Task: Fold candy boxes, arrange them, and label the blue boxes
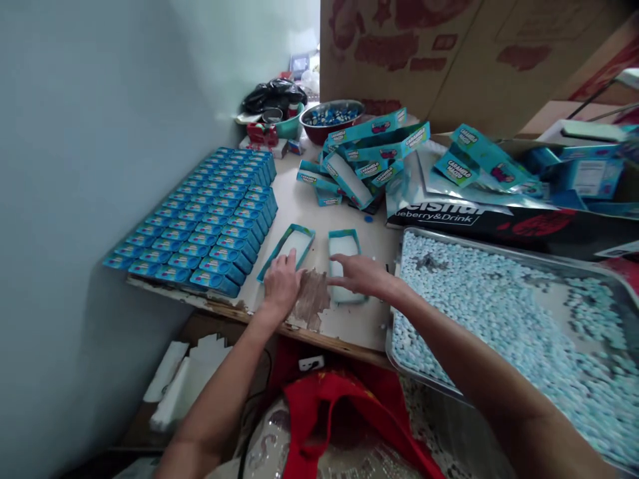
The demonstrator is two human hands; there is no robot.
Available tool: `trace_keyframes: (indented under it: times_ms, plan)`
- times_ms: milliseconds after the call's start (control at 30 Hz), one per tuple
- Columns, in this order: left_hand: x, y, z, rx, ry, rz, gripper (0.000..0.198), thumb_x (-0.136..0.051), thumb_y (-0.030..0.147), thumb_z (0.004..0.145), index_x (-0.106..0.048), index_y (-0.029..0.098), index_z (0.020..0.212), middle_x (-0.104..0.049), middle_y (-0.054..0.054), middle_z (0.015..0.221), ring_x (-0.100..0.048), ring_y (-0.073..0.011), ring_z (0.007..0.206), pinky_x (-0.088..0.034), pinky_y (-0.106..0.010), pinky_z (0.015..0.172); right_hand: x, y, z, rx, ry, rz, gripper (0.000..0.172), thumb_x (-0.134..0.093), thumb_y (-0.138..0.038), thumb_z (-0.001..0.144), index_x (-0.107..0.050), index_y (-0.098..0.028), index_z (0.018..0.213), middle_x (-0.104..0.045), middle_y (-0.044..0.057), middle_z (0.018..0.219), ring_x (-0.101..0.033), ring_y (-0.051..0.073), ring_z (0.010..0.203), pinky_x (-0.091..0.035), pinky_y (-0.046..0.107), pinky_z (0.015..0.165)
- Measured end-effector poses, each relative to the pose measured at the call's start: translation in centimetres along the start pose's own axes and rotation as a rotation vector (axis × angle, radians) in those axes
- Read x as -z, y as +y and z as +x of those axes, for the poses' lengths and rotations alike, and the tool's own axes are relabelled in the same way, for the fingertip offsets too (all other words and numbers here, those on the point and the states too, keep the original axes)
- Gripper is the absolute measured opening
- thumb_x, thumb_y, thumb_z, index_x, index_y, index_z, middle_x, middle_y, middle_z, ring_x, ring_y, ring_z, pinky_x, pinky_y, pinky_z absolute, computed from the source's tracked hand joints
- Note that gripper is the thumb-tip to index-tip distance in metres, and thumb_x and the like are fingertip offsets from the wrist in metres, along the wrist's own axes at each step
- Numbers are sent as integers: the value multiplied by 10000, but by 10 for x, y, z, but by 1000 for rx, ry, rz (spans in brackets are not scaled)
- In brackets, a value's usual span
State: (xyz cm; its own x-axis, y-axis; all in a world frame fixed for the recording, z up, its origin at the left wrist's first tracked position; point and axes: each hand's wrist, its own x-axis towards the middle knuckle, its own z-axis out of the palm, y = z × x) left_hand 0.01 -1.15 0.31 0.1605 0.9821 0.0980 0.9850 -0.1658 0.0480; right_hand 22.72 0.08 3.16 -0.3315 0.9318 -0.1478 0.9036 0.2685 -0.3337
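Two shallow blue cardboard boxes, open at the top with white insides, lie side by side near the table's front edge. My left hand (283, 283) is on the near end of the left box (301, 241), its fingers inside and its thumb by the right wall. Over the right box (344, 243) is my right hand (363, 275), index finger and thumb apart and pointing left. The near end of the right box is slightly blurred. Part of each box is hidden under a hand.
Rows of filled small blue packs (200, 219) stand left. Behind are piled blue boxes (364, 159) and a bowl of wrapped candies (332, 116). A metal tray (392, 346) of pale blue pieces and a black carton (469, 219) are right. The table edge (344, 349) is chipped.
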Motion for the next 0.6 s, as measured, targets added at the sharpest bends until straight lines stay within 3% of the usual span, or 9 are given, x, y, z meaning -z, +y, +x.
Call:
trace_keyframes:
  times_ms: [67,133,233,300,433,600]
  plan:
    - [-13,-12,-20,-27,127,-26,597,-682,388,975,-538,164,1508,-657,-192,1338,-617,-354,1216,-502,-471,1022,9,-4,10,3,100,31,440,-553,-427,1036,-656,-178,1384,-775,124,1041,-734,271,994,-524,335,876]
    - [-24,-21,-38,-71,236,-70,572,-707,392,961,-580,158,1467,-669,-188,1309,-616,-346,1200,-479,-482,1054,22,2,34,-59,268,-36,415,-523,-368,1051,-654,-161,1386,-725,171,1216,-675,309,1149,-511,376,954]
    - [-34,-29,-49,-167,405,-101,469,-692,357,978,-635,136,1387,-696,-181,1234,-626,-324,1168,-450,-481,1088,40,17,93,-76,426,-207,476,-524,-216,1018,-574,-176,1490,-557,207,1471,-527,361,1331,-476,431,1027]
    - [-37,-30,-47,-237,473,-93,372,-683,309,984,-671,136,1314,-707,-168,1204,-630,-315,1153,-432,-485,1108,48,26,139,-104,470,-274,517,-507,-190,1015,-535,-204,1531,-504,207,1513,-486,377,1352,-464,457,1032]
    - [-41,-32,-39,-297,427,-124,215,-659,251,998,-714,170,1190,-733,-127,1139,-650,-288,1076,-444,-465,1063,52,38,213,-277,411,-275,348,-489,-217,1030,-702,-181,1303,-548,201,1437,-513,376,1304,-481,442,969]
    - [-42,-37,-39,-235,251,-170,204,-634,193,1009,-725,179,1190,-765,-98,1093,-671,-240,961,-459,-392,886,54,42,240,-335,341,-248,304,-503,-269,1044,-756,-162,1175,-592,196,1366,-606,306,1150,-494,365,837]
